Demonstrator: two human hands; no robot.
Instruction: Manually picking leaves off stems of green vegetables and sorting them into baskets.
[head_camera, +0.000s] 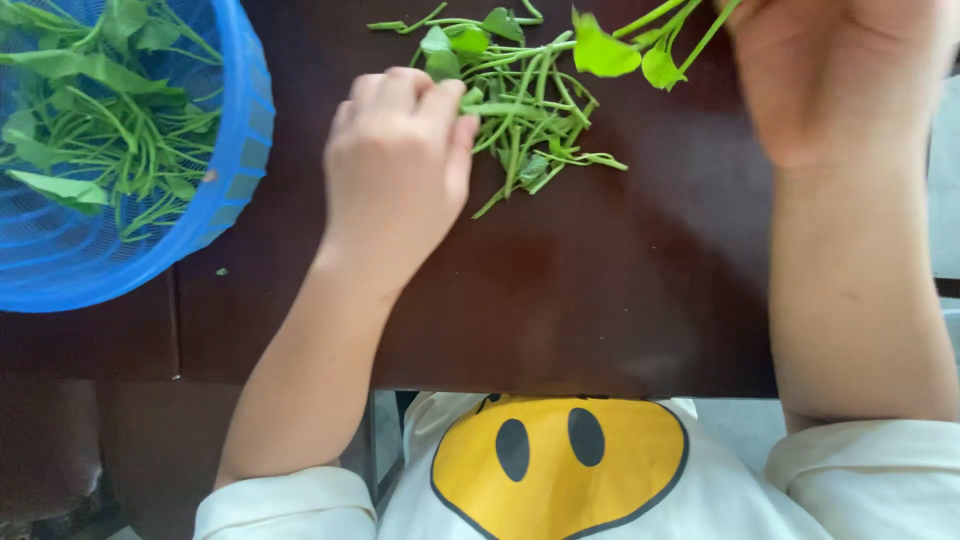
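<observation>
A loose pile of green stems and leaves (525, 110) lies on a dark brown table (560, 300). My left hand (398, 165) rests at the pile's left edge, fingers curled and pinching some of the stems. My right hand (830, 70) is raised at the upper right, holding a leafy green sprig (640, 45) whose stems run up under the fingers. A blue mesh basket (235, 150) at the upper left holds more of the same greens (95, 110).
The table's near edge runs just above my white shirt with a yellow round face print (560, 465). A small green scrap (221, 271) lies on the table beside the basket. A pale floor shows at the right.
</observation>
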